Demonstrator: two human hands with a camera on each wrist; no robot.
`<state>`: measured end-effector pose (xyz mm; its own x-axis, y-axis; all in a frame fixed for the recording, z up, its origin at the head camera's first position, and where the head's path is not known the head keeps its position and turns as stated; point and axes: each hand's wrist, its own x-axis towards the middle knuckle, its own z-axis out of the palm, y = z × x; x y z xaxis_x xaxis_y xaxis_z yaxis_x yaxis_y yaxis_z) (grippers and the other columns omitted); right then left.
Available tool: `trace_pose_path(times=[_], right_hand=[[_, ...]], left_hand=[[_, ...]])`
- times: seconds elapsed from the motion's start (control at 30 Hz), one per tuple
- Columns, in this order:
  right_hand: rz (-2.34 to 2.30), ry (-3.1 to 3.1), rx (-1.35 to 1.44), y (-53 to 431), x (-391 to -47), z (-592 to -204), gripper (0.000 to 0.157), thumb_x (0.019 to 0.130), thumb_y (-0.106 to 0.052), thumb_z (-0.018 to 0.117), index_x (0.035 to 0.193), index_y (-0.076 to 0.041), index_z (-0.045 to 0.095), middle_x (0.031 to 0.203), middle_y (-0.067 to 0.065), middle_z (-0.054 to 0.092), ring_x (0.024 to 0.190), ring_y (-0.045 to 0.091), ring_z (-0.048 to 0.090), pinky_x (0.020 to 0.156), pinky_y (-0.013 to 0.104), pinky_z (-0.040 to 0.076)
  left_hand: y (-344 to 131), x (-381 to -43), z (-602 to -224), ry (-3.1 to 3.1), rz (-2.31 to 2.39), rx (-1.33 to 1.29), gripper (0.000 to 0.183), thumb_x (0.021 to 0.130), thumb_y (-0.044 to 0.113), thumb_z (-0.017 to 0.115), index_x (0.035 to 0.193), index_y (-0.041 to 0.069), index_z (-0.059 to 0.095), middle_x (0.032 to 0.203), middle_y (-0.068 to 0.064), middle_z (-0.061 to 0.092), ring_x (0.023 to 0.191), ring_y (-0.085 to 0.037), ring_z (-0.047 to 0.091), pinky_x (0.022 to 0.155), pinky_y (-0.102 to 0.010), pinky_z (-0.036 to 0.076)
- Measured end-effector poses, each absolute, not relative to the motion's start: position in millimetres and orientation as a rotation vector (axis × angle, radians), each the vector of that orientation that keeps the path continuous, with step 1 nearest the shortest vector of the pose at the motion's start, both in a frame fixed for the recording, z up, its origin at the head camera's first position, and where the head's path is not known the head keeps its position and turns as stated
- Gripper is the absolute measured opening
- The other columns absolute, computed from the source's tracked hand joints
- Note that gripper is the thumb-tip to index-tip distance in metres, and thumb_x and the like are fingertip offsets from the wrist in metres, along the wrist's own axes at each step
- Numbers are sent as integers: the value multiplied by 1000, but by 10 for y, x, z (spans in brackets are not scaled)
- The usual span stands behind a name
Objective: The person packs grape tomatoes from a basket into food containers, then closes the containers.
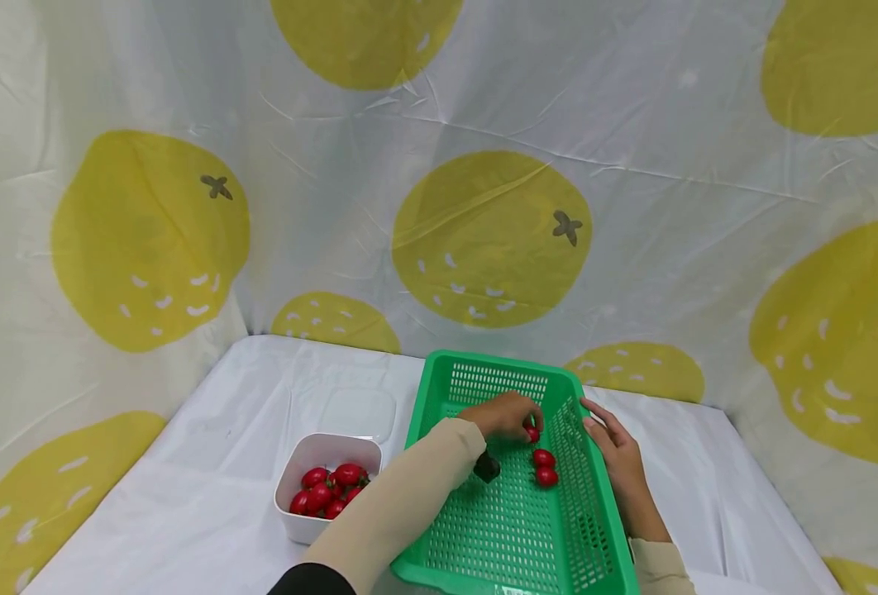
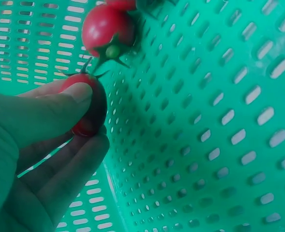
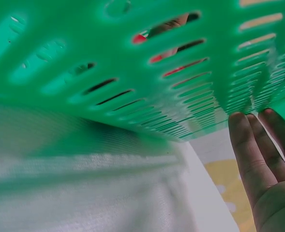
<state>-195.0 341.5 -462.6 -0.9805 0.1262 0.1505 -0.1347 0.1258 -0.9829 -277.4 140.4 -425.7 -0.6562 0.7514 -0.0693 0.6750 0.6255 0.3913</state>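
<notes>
My left hand (image 1: 504,413) reaches down into a green perforated basket (image 1: 509,361). Thumb and fingers pinch a cherry tomato (image 2: 96,104) by its sides, its green stem end pointing up in the left wrist view. Two more red cherry tomatoes (image 1: 546,477) lie side by side on the basket floor, nearer to me. At the basket's right side is my right hand (image 1: 621,459), outside the wall. In the right wrist view its fingers (image 3: 248,145) are extended, with the tips against the basket's slotted wall.
Left of the basket stands a white square container (image 1: 303,529) with several cherry tomatoes (image 1: 320,496) in it. Behind it a clear lid (image 1: 360,413) lies flat on the white-covered table (image 1: 216,471). A fruit-printed curtain (image 1: 320,207) encloses the table's back and sides.
</notes>
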Motion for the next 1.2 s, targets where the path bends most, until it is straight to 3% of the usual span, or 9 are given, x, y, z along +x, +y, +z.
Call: trace_pose_path(times=[0.7,1.2], right_hand=[[1978,-2187,22,3425,-1954,-4652,47,100,-30,53,143,-13,47,114,-13,67,83,12,68,66,30,57],[1989,-2202,10,3425,-1943,-4647,48,100,-32,53,144,-15,46,116,-12,66,84,13,68,67,31,57]], left_hand=[[1391,-2773,-4235,2647,494,1156,28,94,13,63,121,18,66,110,4,66,102,-9,61,80,-19,48],[1366,-2794,-4226,2591,614,1206,25,94,12,63,117,20,67,105,6,64,95,-6,59,74,-16,46]])
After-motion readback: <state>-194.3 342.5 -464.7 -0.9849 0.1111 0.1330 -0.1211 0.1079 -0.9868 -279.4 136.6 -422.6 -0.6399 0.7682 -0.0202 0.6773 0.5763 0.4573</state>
